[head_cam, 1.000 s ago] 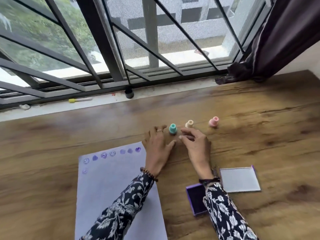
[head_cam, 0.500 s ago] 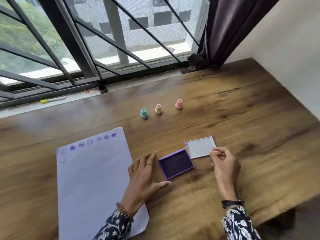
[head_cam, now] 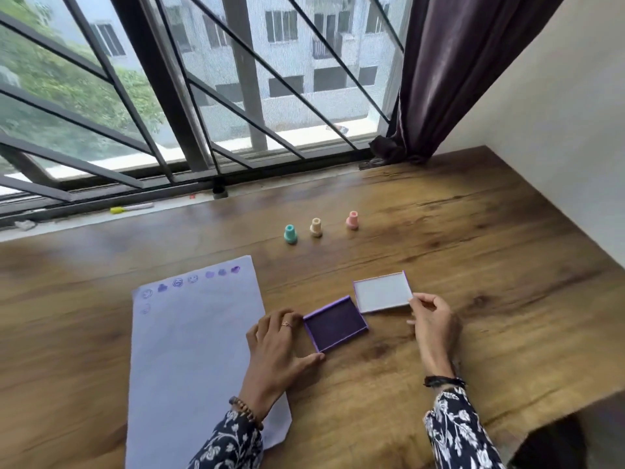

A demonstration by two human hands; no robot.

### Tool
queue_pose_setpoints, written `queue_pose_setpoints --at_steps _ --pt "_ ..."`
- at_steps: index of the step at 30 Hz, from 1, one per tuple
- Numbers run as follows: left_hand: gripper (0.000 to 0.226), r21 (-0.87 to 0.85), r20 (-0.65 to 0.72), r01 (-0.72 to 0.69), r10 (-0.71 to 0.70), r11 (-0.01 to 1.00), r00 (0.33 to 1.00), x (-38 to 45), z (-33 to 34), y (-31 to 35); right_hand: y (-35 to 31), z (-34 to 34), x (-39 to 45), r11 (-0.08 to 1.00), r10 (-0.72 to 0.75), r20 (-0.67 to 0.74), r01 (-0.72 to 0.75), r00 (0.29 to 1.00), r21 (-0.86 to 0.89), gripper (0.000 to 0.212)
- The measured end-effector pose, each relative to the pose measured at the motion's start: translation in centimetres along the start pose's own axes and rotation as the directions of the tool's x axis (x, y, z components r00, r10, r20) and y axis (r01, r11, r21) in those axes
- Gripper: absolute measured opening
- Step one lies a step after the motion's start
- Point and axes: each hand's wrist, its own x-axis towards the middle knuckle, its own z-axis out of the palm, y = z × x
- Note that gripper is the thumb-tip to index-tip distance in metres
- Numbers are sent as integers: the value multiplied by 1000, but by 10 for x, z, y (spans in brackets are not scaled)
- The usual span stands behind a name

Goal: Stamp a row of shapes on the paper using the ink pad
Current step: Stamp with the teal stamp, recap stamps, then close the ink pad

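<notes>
A white sheet of paper (head_cam: 192,350) lies on the wooden table (head_cam: 473,265), with a row of purple stamped shapes along its top edge. The purple ink pad (head_cam: 334,323) sits open right of the paper. My left hand (head_cam: 277,346) rests flat against the pad's left side, fingers and thumb touching its edge. The pad's white lid (head_cam: 382,292) lies beside the pad, and my right hand (head_cam: 433,319) pinches its near right corner. Three small stamps stand in a row farther back: teal (head_cam: 290,233), cream (head_cam: 316,227), pink (head_cam: 352,220).
A barred window (head_cam: 203,96) runs along the table's far side, with a yellow-tipped marker (head_cam: 130,208) and a small dark cap (head_cam: 219,192) on the sill. A dark curtain (head_cam: 449,72) hangs at the back right beside a white wall (head_cam: 558,137). The table's edge drops off at the lower right.
Both hands came back from the stamps to the ink pad and lid. Since half a second ago my left hand closed in on the pad's side and my right fingers took the lid's corner.
</notes>
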Motion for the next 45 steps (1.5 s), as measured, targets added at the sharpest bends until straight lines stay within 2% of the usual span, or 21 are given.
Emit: queue_pose_setpoints --at_steps 3,5,6,8,10,12,14,17,18,21,23,26,31,37,45 --pt "68 19 -22 27 -27 999 999 -3 -3 -2 -22 -2 -15 994 -107 45 106 993 26 5" --pt "68 11 -28 37 -37 999 999 -4 -3 -2 -36 -3 -31 944 -325 39 326 945 -48 8" --pt "68 4 -30 39 -38 999 999 -5 -2 -2 -41 -4 -41 869 -476 70 481 877 -117 9" --pt "69 -13 -32 38 -38 999 999 -6 -2 -3 -42 -3 -63 643 -697 223 732 681 -225 10" --pt "70 -37 -28 39 -40 999 999 -6 -3 -4 -31 -1 -82 449 -751 387 843 536 -296 10" --pt "70 -57 -20 32 -33 998 999 -5 -4 -6 -15 1 -96 337 -731 506 887 457 -314 12" --pt "70 -52 -13 19 -20 998 1000 -5 -5 -8 -1 4 -103 312 -688 582 901 433 -300 15" --pt "65 -58 -6 13 -14 998 1000 -5 -9 -11 5 8 -103 370 -662 594 889 456 -270 19" --pt "63 -64 -4 14 -14 998 1000 -4 -10 -12 4 9 -102 429 -652 570 863 501 -268 21" --pt "56 -91 1 21 -21 996 1000 -4 -13 -11 -5 14 -96 652 -523 450 680 724 -336 33" --pt "49 -126 -7 35 -37 991 999 -4 -14 -9 -7 19 -88 716 -374 467 569 801 -403 55" --pt "43 -145 -20 41 -44 989 999 -5 -15 -8 -10 25 -82 750 -232 535 500 813 -434 72" --pt "40 -141 -8 52 -54 989 999 -5 -14 -6 -10 28 -85 700 -245 498 507 832 -503 75" --pt "38 -142 -19 54 -57 988 998 -4 -13 -8 2 25 -107 695 -365 389 526 846 -491 67" --pt "39 -142 -15 54 -57 988 998 -4 -10 -11 0 25 -111 667 -314 402 502 860 -551 71"
